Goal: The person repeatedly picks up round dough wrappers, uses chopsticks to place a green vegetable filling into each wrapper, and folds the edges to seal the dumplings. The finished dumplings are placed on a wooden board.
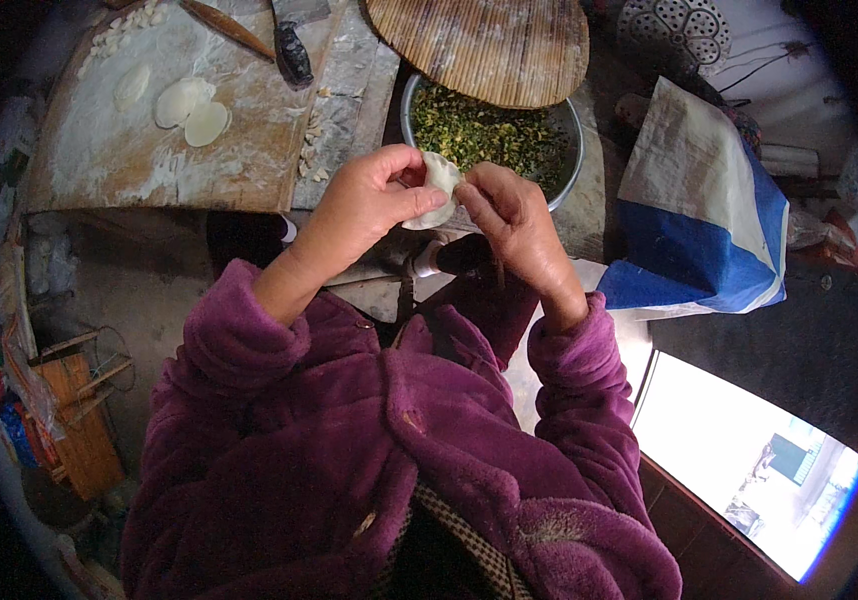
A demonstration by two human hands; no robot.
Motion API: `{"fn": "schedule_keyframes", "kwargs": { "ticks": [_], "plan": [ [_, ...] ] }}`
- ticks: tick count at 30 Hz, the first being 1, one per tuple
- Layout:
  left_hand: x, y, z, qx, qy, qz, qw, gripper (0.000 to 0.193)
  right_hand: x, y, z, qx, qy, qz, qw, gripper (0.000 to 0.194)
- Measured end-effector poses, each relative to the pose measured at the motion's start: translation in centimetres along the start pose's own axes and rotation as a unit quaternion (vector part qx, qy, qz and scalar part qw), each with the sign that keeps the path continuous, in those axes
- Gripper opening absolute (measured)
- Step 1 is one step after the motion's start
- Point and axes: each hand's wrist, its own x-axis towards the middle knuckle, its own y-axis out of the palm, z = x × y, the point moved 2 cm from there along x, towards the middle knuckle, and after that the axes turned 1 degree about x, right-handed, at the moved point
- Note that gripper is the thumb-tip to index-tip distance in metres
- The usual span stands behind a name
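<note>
Both hands hold one pale dough dumpling (441,174) in front of the body. My left hand (369,195) has its thumb across the dumpling and its fingers behind it. The thumb and forefinger of my right hand (507,206) pinch its right edge. Just beyond the hands sits a metal basin (577,161) of chopped green and yellow filling (489,131). A round slatted tray (489,45), dusted with flour, covers the far part of the basin. On the floured wooden board (249,165) at the left lie several round dough wrappers (207,124), two of them overlapping.
A wooden rolling pin (228,28) and a dark-handled knife or cleaver (293,56) lie on the board's far side, near small dough pieces (128,26). A blue and white sheet or bag (699,240) stands at the right. A perforated metal steamer plate (673,34) is behind it.
</note>
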Motion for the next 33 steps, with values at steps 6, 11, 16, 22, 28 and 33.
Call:
{"fn": "schedule_keyframes", "kwargs": {
  "ticks": [6, 11, 16, 22, 28, 33],
  "plan": [
    [0.18, -0.44, 0.39, 0.031, 0.002, -0.006, 0.999, 0.02, -0.52, 0.27, 0.17, -0.008, 0.03, 0.042, 0.999, 0.023],
    [-0.18, -0.14, 0.17, -0.048, 0.002, 0.003, 0.999, 0.025, -0.14, 0.24, -0.16, -0.004, 0.031, 0.034, 0.999, 0.022],
    [-0.24, -0.34, -0.02, -0.041, -0.009, -0.021, 0.999, 0.032, -0.32, 0.27, -0.24, 0.021, 0.028, 0.046, 0.998, 0.02],
    [-0.28, -0.38, 0.13, -0.026, -0.02, -0.027, 0.999, 0.033, -0.01, 0.24, -0.23, -0.047, -0.01, 0.013, 0.999, 0.02],
    [-0.21, -0.64, 0.17, -0.025, -0.01, -0.05, 0.998, 0.031, -0.28, 0.07, -0.46, -0.009, 0.02, 0.048, 0.999, 0.016],
    [-0.24, -0.54, 0.31, -0.034, 0.0, -0.042, 0.999, 0.03, 0.0, 0.37, -0.44, -0.089, -0.055, -0.005, 0.994, 0.017]
  ]
}}
